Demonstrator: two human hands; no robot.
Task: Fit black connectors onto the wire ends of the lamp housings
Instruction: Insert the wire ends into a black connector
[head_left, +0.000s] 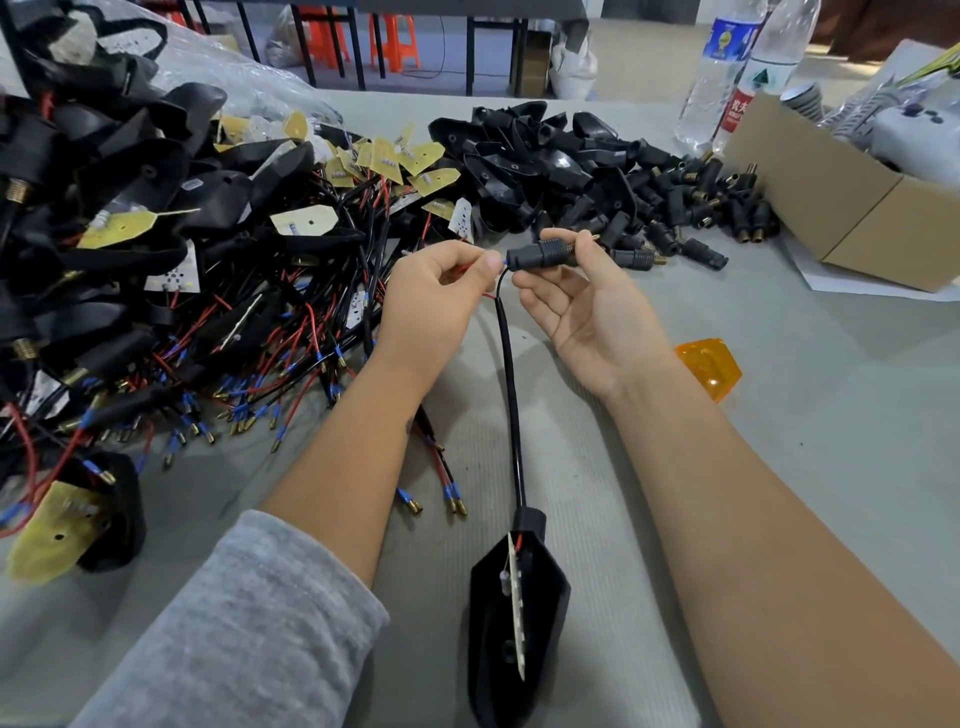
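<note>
Fingers of my left hand (441, 286) pinch the wire end (500, 264), right hand (576, 291) grips the connector (540, 254), one housing (514, 613) nearly fitted, I'd say, that wired pile (208, 312) left.

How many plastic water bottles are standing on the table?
2, both at the far right edge of the table: one with a blue label, and one with a red and white label beside it, behind the cardboard box.

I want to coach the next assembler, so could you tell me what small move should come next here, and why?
Probably feed the wire end into the black connector. The left hand pinches the wire right at the connector's mouth, the right hand holds the connector level, and the lamp housing lies on the table below, its lead running up to the hands.
</note>
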